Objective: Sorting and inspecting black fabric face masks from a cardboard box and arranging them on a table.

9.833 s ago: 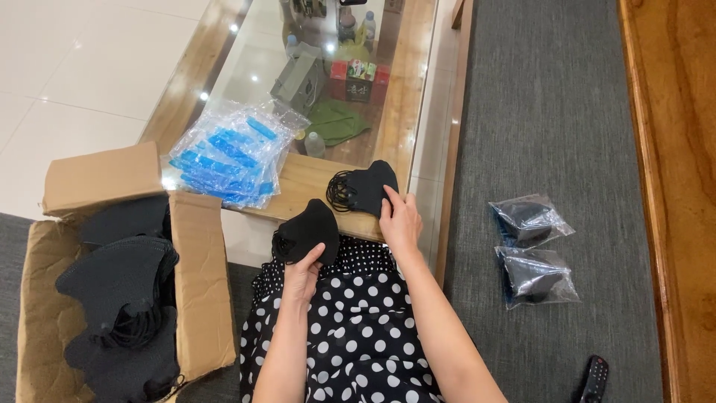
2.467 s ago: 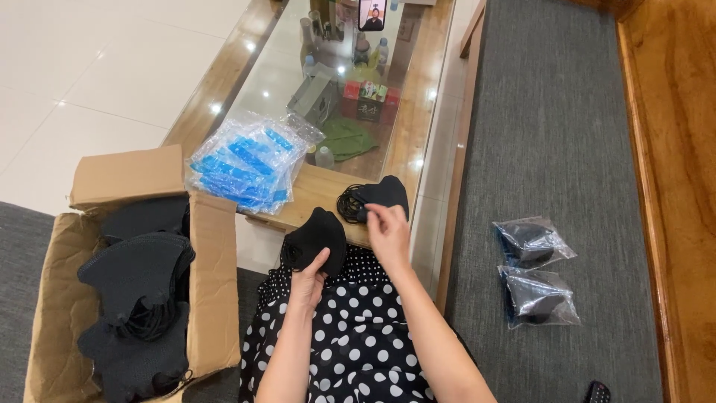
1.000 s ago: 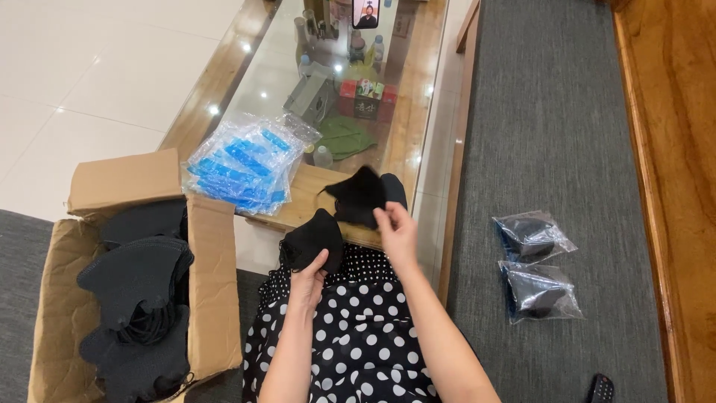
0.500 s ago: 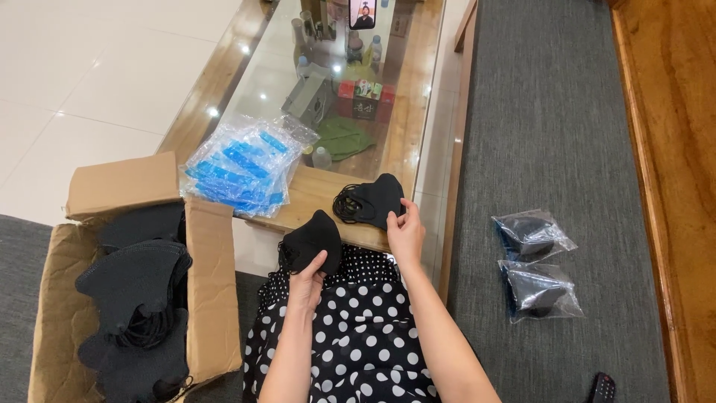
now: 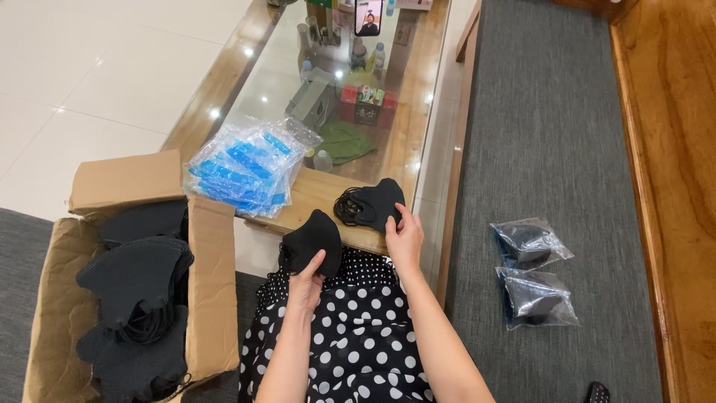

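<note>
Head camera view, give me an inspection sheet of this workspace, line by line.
Surface: wood-framed glass table, its near wooden edge in use.
Job's things: left hand holds a black mask over the lap; right hand touches a small stack of black masks on the table edge; open cardboard box of black masks at left; two bagged masks on the grey seat at right.
Clutter: pile of clear bags with blue print; boxes, bottles and a green cloth under the glass.
Grippers: bare hands only.
Cables: nothing seen.
Surroundings: white tile floor, wooden bench frame, phone propped at the table's far end.
</note>
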